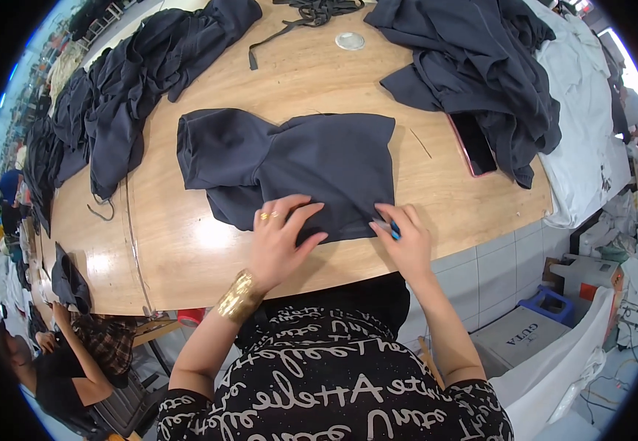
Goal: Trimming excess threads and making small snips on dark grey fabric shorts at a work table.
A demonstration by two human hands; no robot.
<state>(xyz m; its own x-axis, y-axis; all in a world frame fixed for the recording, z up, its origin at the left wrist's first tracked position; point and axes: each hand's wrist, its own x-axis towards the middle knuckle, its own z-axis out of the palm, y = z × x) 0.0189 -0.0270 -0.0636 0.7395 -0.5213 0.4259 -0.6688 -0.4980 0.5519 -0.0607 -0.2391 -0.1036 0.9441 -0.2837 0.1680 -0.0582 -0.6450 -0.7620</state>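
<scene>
Two hands, left (278,239) and right (406,242), lay on one folded dark garment (297,165) on one wooden counter (187,250). Two heaps of dark garments lay there too, one at left (124,95), one at right (481,66). One phone (473,143), one round lid (350,40), one blue tool (394,232) and one gold cuff (238,295) showed. One white cloth pile (583,140) lay beyond.

Head-worn fisheye looks steeply down, close over the wooden table (187,250).

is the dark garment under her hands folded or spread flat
Folded: the dark garment lies doubled over itself in a compact block, both hands, left hand and right hand, pressing its near edge.
</scene>
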